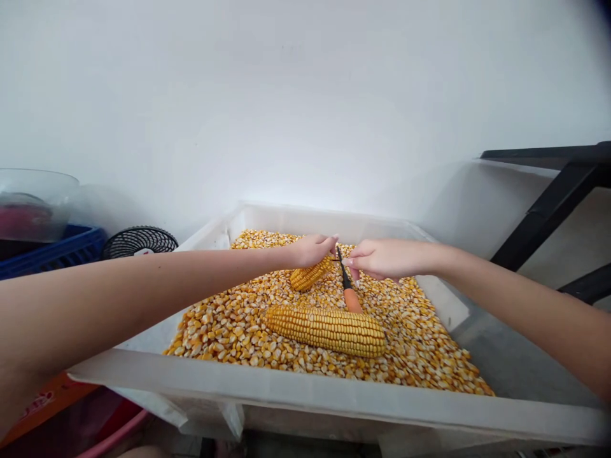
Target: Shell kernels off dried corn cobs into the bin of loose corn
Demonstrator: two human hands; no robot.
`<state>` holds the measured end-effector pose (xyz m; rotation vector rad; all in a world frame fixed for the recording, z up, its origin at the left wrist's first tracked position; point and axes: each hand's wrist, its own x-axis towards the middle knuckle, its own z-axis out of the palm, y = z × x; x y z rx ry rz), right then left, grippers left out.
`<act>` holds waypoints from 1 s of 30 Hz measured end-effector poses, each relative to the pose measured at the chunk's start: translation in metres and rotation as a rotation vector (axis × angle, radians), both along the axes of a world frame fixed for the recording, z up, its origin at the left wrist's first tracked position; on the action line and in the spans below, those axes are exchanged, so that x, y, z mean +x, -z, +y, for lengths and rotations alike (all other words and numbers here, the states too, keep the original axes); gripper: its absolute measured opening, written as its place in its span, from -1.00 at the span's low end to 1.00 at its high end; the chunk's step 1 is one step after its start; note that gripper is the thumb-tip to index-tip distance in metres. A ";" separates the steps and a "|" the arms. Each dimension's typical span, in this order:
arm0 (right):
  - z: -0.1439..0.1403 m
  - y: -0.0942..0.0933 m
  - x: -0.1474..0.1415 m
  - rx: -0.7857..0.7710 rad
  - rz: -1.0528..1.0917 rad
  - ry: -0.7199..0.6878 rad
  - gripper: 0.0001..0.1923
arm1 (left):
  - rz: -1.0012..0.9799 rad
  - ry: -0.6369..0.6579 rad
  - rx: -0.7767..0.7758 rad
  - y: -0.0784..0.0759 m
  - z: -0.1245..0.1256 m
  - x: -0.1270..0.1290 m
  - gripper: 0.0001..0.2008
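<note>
My left hand (312, 249) grips a small cob (310, 275), angled down-left; my right hand (382, 257) holds the orange-handled tool (347, 289) just beside its upper end.

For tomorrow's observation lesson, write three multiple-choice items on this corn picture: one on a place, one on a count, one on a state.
1. Where does the whole corn cob lie?
A. On the loose kernels in the white tray
B. On the floor
C. In the blue crate

2. How many cobs can be seen?
A. One
B. Two
C. Four

3. What is the state of the left hand?
A. Open and empty
B. Resting on the tray rim
C. Closed around the smaller cob

Answers:
1 A: it rests on kernels inside the tray.
2 B: the whole one and the smaller cob.
3 C: its fingers wrap that cob, beside the right hand at the orange-handled tool.
</note>
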<state>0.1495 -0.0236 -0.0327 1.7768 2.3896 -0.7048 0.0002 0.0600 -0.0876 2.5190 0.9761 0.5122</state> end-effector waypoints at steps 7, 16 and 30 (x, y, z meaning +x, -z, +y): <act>0.001 0.010 -0.009 -0.137 0.284 0.211 -0.74 | -0.035 -0.078 0.024 0.003 0.005 0.000 -0.44; 0.000 0.009 -0.009 -0.205 0.405 0.263 -0.77 | -0.070 -0.132 0.044 0.004 0.006 -0.001 -0.47; 0.004 0.018 -0.011 -0.161 0.432 0.265 -0.81 | -0.026 -0.129 0.073 0.004 0.002 0.000 -0.46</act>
